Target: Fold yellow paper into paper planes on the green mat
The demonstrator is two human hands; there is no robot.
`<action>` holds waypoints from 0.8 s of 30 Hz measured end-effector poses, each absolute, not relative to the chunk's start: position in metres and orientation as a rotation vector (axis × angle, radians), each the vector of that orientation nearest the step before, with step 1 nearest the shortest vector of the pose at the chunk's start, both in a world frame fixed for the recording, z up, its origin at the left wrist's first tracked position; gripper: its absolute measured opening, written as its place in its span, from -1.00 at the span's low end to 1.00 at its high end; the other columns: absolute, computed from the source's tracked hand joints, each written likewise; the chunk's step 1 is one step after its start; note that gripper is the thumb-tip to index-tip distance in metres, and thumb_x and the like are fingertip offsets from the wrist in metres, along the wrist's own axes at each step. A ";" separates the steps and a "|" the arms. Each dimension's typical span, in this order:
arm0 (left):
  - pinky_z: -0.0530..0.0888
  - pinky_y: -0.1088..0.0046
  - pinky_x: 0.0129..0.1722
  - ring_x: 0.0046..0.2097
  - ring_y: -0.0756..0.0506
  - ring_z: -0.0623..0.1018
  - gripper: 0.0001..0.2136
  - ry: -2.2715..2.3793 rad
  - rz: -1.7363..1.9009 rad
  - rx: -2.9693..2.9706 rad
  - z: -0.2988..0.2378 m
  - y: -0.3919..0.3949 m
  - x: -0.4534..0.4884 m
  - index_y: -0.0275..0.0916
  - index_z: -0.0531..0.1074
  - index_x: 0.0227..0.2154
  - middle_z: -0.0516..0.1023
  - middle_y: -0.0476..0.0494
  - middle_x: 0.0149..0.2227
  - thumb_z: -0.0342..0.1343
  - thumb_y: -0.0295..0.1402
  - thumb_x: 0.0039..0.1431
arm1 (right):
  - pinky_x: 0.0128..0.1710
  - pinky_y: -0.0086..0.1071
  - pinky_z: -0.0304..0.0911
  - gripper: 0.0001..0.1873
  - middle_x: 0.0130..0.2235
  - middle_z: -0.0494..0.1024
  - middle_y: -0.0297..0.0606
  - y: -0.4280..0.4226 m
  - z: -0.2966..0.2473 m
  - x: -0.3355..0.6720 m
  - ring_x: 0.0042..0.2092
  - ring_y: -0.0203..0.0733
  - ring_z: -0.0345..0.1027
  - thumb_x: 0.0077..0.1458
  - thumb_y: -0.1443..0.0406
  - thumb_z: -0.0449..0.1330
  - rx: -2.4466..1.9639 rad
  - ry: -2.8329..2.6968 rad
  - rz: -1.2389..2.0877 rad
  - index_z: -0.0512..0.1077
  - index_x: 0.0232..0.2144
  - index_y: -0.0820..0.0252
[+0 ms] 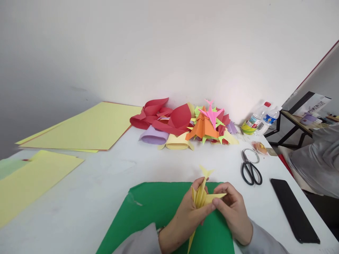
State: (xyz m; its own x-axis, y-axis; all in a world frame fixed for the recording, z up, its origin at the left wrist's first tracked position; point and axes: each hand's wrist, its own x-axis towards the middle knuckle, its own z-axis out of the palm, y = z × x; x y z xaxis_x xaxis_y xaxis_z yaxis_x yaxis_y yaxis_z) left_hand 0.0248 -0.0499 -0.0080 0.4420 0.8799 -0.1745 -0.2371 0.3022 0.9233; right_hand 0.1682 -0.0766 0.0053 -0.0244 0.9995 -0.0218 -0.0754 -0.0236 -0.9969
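Observation:
Both my hands hold a folded yellow paper figure above a green paper sheet at the table's near edge. My left hand wraps round the figure's body from the left, fingers closed. My right hand pinches a pointed flap on its right side. A forked tip of the figure sticks up beyond my fingers, and a long point hangs down between my wrists.
A heap of folded paper shapes in several colours lies by the wall. Large yellow sheets lie at the left. Black scissors, a black phone and two plastic bottles sit at the right. Another person's grey sleeve shows at far right.

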 end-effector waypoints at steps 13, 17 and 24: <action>0.33 0.55 -0.74 -0.65 0.14 0.32 -0.49 0.869 0.938 0.939 -0.002 -0.047 0.026 -0.21 0.25 -0.16 0.23 0.14 -0.41 0.31 -0.18 -0.16 | -0.43 -0.49 0.31 -0.86 -0.53 0.53 -0.36 -0.072 0.006 0.176 -0.47 -0.32 0.36 0.02 0.20 0.34 -1.071 -1.159 1.186 0.54 -0.37 0.13; 0.36 0.54 -0.74 -0.63 0.12 0.33 -0.49 0.894 0.967 0.941 -0.003 -0.047 0.027 -0.22 0.25 -0.17 0.23 0.13 -0.41 0.31 -0.19 -0.19 | -0.41 -0.47 0.33 -0.84 -0.52 0.54 -0.34 -0.072 0.003 0.177 -0.46 -0.31 0.39 0.04 0.19 0.33 -1.091 -1.176 1.206 0.54 -0.33 0.13; 0.36 0.53 -0.74 -0.61 0.09 0.34 -0.50 0.923 0.978 0.943 -0.003 -0.045 0.026 -0.23 0.25 -0.17 0.23 0.12 -0.42 0.29 -0.20 -0.18 | -0.38 -0.43 0.35 -0.81 -0.50 0.55 -0.32 -0.071 0.003 0.178 -0.44 -0.28 0.41 0.06 0.18 0.30 -1.096 -1.189 1.208 0.53 -0.30 0.15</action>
